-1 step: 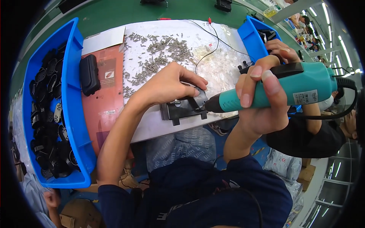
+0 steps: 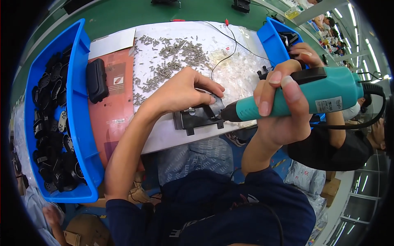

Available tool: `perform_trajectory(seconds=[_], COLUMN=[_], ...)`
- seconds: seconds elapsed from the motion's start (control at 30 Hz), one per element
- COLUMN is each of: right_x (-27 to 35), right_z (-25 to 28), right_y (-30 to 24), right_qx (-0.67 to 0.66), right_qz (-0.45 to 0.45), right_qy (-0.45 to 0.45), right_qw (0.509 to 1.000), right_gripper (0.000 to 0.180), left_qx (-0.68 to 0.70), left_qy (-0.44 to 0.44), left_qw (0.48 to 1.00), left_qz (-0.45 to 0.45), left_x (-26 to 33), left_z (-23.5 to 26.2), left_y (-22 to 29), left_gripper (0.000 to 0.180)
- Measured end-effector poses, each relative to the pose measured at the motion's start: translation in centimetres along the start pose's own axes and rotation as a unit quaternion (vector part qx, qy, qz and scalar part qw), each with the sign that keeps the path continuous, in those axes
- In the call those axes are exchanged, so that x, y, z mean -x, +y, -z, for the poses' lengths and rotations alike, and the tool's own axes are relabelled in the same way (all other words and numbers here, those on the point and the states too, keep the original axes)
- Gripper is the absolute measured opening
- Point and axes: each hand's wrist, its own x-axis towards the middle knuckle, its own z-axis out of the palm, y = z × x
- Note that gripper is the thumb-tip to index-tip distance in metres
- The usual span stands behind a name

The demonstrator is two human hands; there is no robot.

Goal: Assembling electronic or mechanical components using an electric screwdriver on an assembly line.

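Observation:
My right hand [image 2: 283, 123] is wrapped round a teal electric screwdriver [image 2: 334, 86], held almost level. Its dark nose points left and meets the right end of a black plastic housing [image 2: 193, 119]; the bit's very tip is hard to make out. My left hand [image 2: 174, 92] grips that housing from above, thumb and fingers closed on its upper side at the table's front edge. Under the left fingers part of the housing is hidden. A small shiny metal piece [image 2: 190, 110] shows on the housing beside my thumb.
Many small metal pins or screws [image 2: 180, 53] lie on the white tabletop. At left, a blue bin [image 2: 88, 123] holds black parts, and a black case [image 2: 97, 80] rests on a reddish sheet [image 2: 119, 98]. A co-worker's hand [image 2: 308, 53] reaches by another blue bin [image 2: 269, 39].
My hands, the screwdriver and the housing stay in place. The co-worker's hand by the right bin and another person's hand at lower left have shifted slightly.

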Motion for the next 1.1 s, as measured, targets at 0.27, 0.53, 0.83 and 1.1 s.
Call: perform_trajectory(seconds=[0.27, 0.53, 0.83, 1.1], right_x=[0.9, 0.7, 0.5, 1.3], right_z=[-1.1, -2.1, 1.4, 1.5], right_y=[0.3, 0.5, -1.2, -1.8], right_qx=[0.038, 0.108, -0.181, -0.161], right_qz=[0.011, -0.030, 0.059, 0.070], right_qy=[0.056, 0.066, -0.053, 0.099], right_qw=[0.998, 0.992, 0.980, 0.980], right_gripper=[0.036, 0.029, 0.028, 0.030], left_qx=[0.012, -0.031, -0.007, -0.336], left_qy=[0.010, 0.028, 0.117, 0.356], left_qw=[1.000, 0.999, 0.991, 0.872], left_qz=[0.007, -0.020, -0.063, 0.017], left_x=[-0.1, -0.1, 0.5, 1.5], left_z=[-0.1, -0.1, 0.7, 4.8], left_y=[0.1, 0.2, 0.4, -2.0], left_gripper=[0.023, 0.024, 0.028, 0.023])
